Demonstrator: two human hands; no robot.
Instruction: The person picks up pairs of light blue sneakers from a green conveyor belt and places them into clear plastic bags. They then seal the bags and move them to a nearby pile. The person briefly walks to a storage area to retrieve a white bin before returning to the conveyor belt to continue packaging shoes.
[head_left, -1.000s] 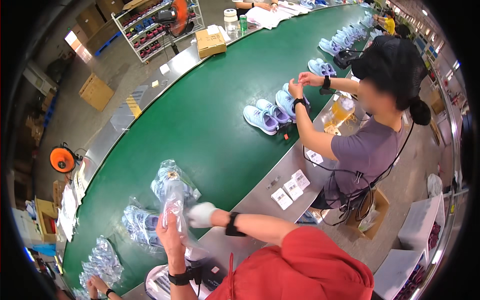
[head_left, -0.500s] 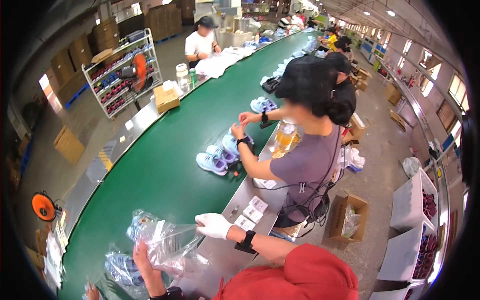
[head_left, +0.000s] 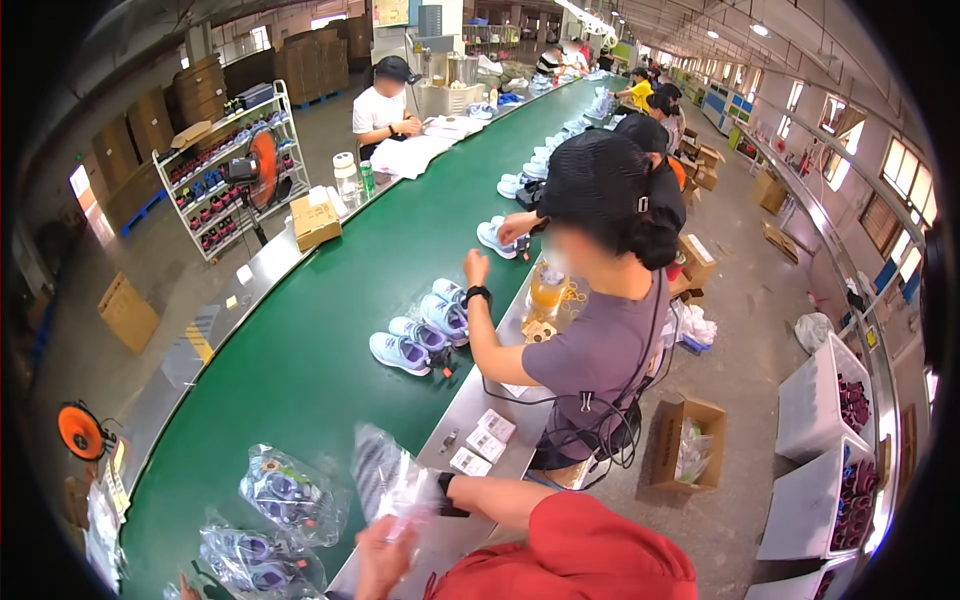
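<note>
at the green conveyor belt (head_left: 295, 365), a clear plastic bag (head_left: 386, 476), likely light, limp and best gripped by its rim, is pinched between fingers of the left hand (head_left: 385, 557), the right hand's being too hidden to tell.

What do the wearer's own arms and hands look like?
The right arm has a red sleeve leaving the forearm bare, and a black band at the wrist. The left hand wears no glove. The right hand is too obscured to describe.
</note>
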